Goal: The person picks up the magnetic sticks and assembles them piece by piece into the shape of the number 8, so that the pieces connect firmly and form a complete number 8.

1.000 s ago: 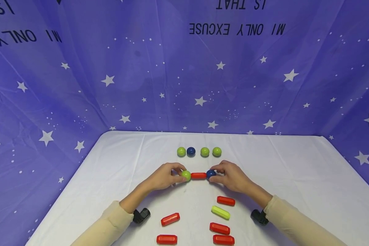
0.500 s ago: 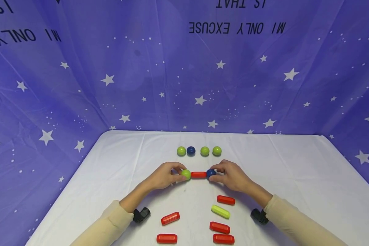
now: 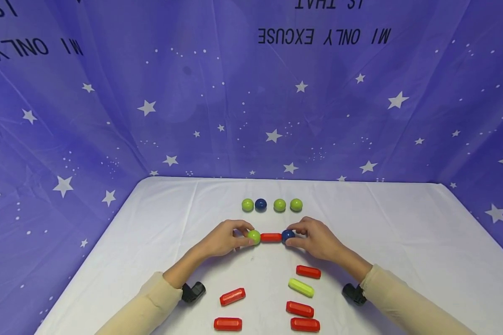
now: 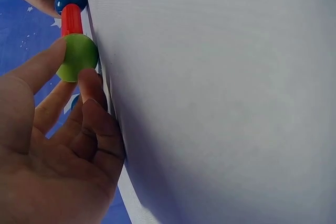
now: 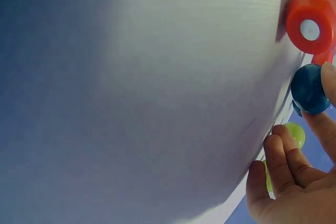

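Observation:
In the head view a red rod lies between a green ball on its left end and a blue ball on its right end, all three in one line and touching. My left hand pinches the green ball between thumb and fingers. The blue ball is pinched by my right hand. The left wrist view shows the red rod running from ball to ball. A round pale disc marks the end of a nearer red rod in the right wrist view.
Behind the hands stands a row of green balls and one blue ball. Nearer me lie red rods on the left, and on the right several more red rods with a yellow-green rod. A white cloth covers the table.

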`<state>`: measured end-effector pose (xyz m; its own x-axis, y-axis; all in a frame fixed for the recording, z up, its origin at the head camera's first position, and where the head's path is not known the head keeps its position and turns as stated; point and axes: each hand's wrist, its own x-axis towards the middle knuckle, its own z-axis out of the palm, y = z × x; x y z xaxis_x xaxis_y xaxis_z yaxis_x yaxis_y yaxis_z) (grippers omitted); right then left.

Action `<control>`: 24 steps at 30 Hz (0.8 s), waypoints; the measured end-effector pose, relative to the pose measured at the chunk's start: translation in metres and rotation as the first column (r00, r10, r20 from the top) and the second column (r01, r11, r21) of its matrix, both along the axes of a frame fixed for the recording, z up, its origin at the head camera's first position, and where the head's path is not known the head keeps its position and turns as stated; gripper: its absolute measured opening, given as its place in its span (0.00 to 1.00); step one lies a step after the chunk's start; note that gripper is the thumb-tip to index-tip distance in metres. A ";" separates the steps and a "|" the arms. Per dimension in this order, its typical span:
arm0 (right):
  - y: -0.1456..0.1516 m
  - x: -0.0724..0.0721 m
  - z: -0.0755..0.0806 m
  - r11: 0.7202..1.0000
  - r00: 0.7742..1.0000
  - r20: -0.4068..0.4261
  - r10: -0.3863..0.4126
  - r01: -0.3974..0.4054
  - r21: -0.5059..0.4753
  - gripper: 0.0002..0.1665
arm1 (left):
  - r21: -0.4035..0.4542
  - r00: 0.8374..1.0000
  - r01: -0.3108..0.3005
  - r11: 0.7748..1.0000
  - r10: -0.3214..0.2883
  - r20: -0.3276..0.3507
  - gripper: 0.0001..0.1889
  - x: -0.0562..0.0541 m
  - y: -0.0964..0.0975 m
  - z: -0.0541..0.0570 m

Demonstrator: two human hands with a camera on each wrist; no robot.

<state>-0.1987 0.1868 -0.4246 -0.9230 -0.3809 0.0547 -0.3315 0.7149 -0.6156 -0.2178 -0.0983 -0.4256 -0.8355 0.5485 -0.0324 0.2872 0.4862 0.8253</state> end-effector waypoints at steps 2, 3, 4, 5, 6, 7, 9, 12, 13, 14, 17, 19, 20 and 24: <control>0.000 0.000 0.000 1.000 1.000 0.000 -0.001 0.001 0.002 0.21 | -0.001 1.000 0.003 1.000 -0.003 0.001 0.16 0.000 -0.001 0.000; 0.000 0.000 0.000 1.000 1.000 0.001 -0.003 0.003 0.004 0.21 | -0.002 1.000 0.005 1.000 -0.005 0.001 0.16 0.000 -0.001 0.000; 0.000 0.000 0.000 1.000 1.000 0.002 -0.005 0.005 0.004 0.21 | 0.001 1.000 0.009 1.000 -0.009 0.001 0.16 0.000 -0.002 0.000; 0.000 0.000 0.000 1.000 1.000 0.004 -0.006 0.006 0.004 0.21 | 0.006 1.000 0.011 1.000 -0.011 0.004 0.17 0.000 -0.003 0.000; -0.001 0.000 0.000 1.000 1.000 0.006 -0.009 0.008 0.006 0.21 | 0.012 1.000 0.014 1.000 -0.014 0.006 0.17 0.000 -0.004 0.000; -0.001 0.000 0.000 1.000 1.000 0.008 -0.010 0.010 0.009 0.21 | 0.018 1.000 0.013 1.000 -0.014 0.006 0.17 0.001 -0.005 0.000; -0.001 0.000 0.000 1.000 1.000 0.009 -0.015 0.015 0.015 0.21 | 0.039 1.000 0.012 0.999 -0.013 0.007 0.18 0.003 -0.009 0.001; -0.001 0.000 0.001 1.000 1.000 0.009 -0.018 0.018 0.022 0.21 | 0.057 1.000 0.002 0.998 -0.003 0.010 0.18 0.008 -0.018 0.002; -0.001 0.000 0.001 1.000 1.000 0.009 -0.018 0.018 0.023 0.21 | 0.058 1.000 0.000 0.998 -0.001 0.008 0.18 0.011 -0.021 0.002; -0.001 -0.001 0.001 1.000 1.000 0.009 -0.019 0.018 0.024 0.21 | 0.061 1.000 0.001 0.998 -0.002 0.011 0.18 0.014 -0.025 0.003; -0.002 -0.001 0.001 1.000 1.000 0.011 -0.016 0.016 0.026 0.21 | 0.053 1.000 0.015 0.998 -0.017 0.027 0.18 0.026 -0.033 0.008; -0.002 0.000 0.001 0.999 1.000 0.010 -0.014 0.013 0.029 0.21 | 0.044 0.999 0.034 0.998 -0.036 0.041 0.17 0.036 -0.038 0.011; -0.002 0.000 0.001 0.999 1.000 0.009 -0.013 0.013 0.031 0.22 | 0.039 0.998 0.042 0.998 -0.044 0.049 0.16 0.041 -0.040 0.013; -0.001 0.001 0.001 0.999 1.000 0.003 -0.013 0.013 0.032 0.22 | 0.029 0.993 0.061 0.998 -0.064 0.101 0.14 0.059 -0.043 0.020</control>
